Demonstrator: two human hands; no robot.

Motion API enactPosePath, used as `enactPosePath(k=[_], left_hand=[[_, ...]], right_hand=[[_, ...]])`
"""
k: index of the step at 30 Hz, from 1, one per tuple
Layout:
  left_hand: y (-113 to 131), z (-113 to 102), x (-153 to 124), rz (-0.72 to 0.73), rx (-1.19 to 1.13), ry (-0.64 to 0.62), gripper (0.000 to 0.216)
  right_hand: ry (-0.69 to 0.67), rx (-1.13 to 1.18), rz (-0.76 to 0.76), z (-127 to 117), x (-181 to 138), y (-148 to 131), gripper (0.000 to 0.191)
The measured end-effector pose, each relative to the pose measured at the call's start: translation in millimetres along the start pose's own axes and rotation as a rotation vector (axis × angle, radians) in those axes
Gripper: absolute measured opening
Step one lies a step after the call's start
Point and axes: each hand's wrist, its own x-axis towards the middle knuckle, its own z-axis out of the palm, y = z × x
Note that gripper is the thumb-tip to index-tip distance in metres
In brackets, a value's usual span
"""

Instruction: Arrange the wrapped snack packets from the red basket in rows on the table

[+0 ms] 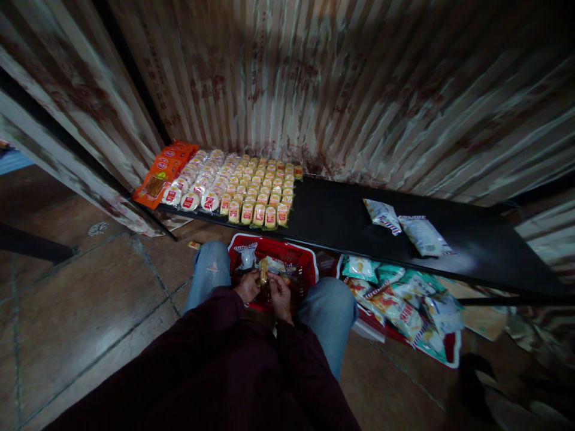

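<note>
Between my knees, both hands are closed at the near side of a red basket (309,261). A small yellow wrapped snack cake (263,270) stands upright between them. My left hand (248,287) pinches it from the left, and my right hand (280,297) has its fingertips on the right side. Beneath the hands, the basket holds several small bags, among them a pale snack bag (247,256); dimness hides much of the rest. Rows of similar yellow wrapped cakes (259,212) lie on the black shelf (330,206) just beyond.
White round wrapped cakes (190,200) and orange packets (159,176) fill the shelf's left end. Two pale bags (424,235) lie toward its right. Another red basket (454,350) of green and white snack bags (404,311) stands below. A small packet (194,245) is on the tiled floor.
</note>
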Motion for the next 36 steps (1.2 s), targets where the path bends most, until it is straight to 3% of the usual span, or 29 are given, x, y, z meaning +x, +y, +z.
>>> enactPosePath(k=[10,17,24,31,36], left_hand=[[0.0,2.2,-2.9,-0.020,-0.050,0.043,0.024],[0.2,2.6,-3.4,-0.030,-0.054,0.059,0.018],[-1.7,-0.5,2.4,0.000,0.015,-0.003,0.007],[1.7,-0.4,-5.4,0.029,0.118,0.029,0.021],[1.1,7.3,-13.3,0.075,0.181,-0.029,0.024]], right_hand=[[-0.011,0.019,-0.011,0.4,0.9,1.8,0.032],[-0.027,-0.036,-0.011,-0.1,-0.4,1.5,0.032],[-0.010,-0.162,-0.093,1.0,0.1,5.7,0.034],[0.045,-0.269,-0.047,0.0,-0.6,5.3,0.047],[0.087,-0.289,-0.016,-3.2,1.7,8.2,0.055]])
